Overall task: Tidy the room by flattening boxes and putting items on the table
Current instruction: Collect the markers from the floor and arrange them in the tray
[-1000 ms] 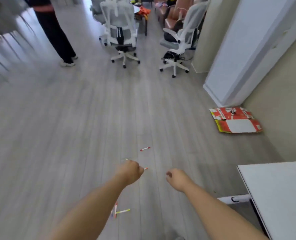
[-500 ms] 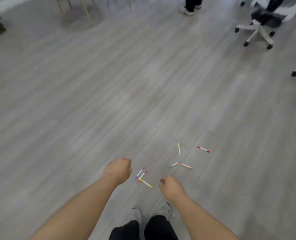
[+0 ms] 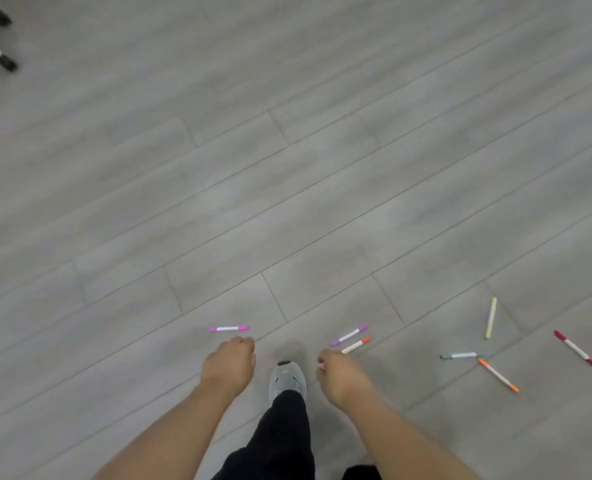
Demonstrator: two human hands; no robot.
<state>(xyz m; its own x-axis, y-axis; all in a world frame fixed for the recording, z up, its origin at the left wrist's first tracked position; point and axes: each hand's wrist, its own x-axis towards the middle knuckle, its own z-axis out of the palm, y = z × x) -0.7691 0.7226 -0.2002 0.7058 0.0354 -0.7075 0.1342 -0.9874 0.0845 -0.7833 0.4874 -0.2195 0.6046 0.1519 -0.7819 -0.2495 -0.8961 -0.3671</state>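
Both bare hands curled loosely, nothing visibly held; left hand (image 3: 228, 367) just below pink-capped white marker (image 3: 228, 328) on grey plank floor (image 3: 287, 168). Right hand (image 3: 343, 377) touching orange-capped marker (image 3: 357, 345), purple-capped marker (image 3: 349, 335) beside it. At 3 o'clock: yellow (image 3: 491, 318), green (image 3: 459, 355), orange (image 3: 498, 375), red (image 3: 575, 348) markers. Grey sneaker (image 3: 287, 377) between hands.

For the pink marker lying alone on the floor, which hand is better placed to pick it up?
The left hand: its knuckles sit just below the pink marker. The right hand is across the shoe, nearer the purple marker.
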